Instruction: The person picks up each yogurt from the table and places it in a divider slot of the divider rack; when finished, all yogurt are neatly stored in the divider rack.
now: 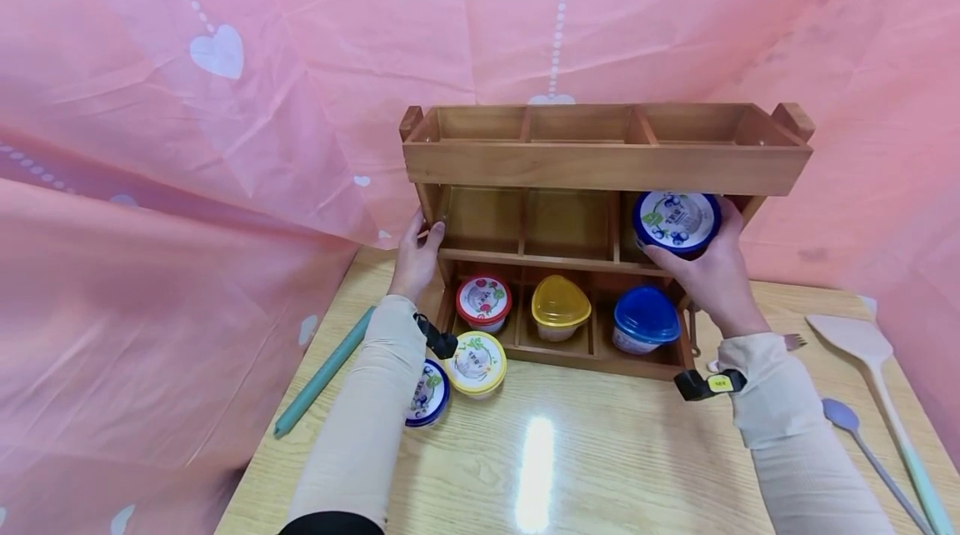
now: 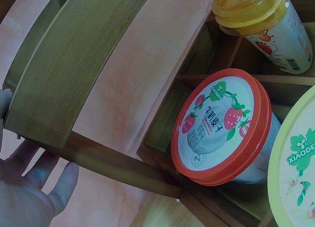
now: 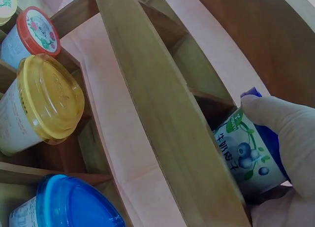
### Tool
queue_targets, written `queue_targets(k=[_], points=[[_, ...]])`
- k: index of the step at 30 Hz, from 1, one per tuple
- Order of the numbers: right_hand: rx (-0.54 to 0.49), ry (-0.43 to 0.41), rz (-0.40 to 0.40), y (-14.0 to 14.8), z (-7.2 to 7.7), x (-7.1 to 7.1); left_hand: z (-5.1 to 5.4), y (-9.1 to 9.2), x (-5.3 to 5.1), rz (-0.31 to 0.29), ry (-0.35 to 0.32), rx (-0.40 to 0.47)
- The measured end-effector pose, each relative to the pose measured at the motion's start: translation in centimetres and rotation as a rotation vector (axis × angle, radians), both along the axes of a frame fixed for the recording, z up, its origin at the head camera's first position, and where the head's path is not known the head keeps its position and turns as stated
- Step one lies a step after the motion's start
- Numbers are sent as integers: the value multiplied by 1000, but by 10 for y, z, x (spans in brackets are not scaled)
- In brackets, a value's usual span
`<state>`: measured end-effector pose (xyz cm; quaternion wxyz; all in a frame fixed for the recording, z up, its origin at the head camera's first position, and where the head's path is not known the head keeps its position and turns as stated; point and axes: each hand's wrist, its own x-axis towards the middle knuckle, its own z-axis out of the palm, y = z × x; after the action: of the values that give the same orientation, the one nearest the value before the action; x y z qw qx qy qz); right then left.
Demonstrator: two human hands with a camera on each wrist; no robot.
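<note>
My right hand [image 1: 716, 268] grips a round tub with a dark blue lid and blueberry print [image 1: 677, 221] by its sides. The tub is at the right compartment of the middle tier of a wooden rack [image 1: 607, 168]. In the right wrist view its printed wall [image 3: 246, 153] shows, with the thumb at the lid's rim. My left hand [image 1: 417, 258] holds the rack's left side panel, thumb in front and fingers behind it. On the bottom tier stand a red-lidded strawberry tub [image 1: 484, 302], a yellow-lidded cup [image 1: 559, 307] and a blue-lidded cup [image 1: 645, 318].
A yellow-lidded tub [image 1: 476, 364] and another blue-lidded tub [image 1: 428, 393] stand on the table before the rack, the latter partly behind my left arm. A green stick [image 1: 324, 372] lies left. A spatula [image 1: 873, 352] and a purple spoon [image 1: 843, 416] lie right. Pink cloth [image 1: 300, 102] hangs behind.
</note>
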<state>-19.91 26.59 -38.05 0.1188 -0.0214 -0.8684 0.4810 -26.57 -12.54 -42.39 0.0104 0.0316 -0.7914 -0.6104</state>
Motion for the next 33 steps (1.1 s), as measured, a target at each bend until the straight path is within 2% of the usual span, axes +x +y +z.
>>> queue_targets(k=[5,13,17,24,33], points=[[16,-1,7,3,1,-2,0,1,0,-1,3,-3],[32,78,23,5,5,2,2,4,1,-4,0,-6],[49,90,36,6,8,10,3,5,0,-1,0,-11],[55,43,69,3,16,29,2,3,-1,0,-7,-23],[130,71,26,-2,30,57,3,4,0,-6,2,-15]])
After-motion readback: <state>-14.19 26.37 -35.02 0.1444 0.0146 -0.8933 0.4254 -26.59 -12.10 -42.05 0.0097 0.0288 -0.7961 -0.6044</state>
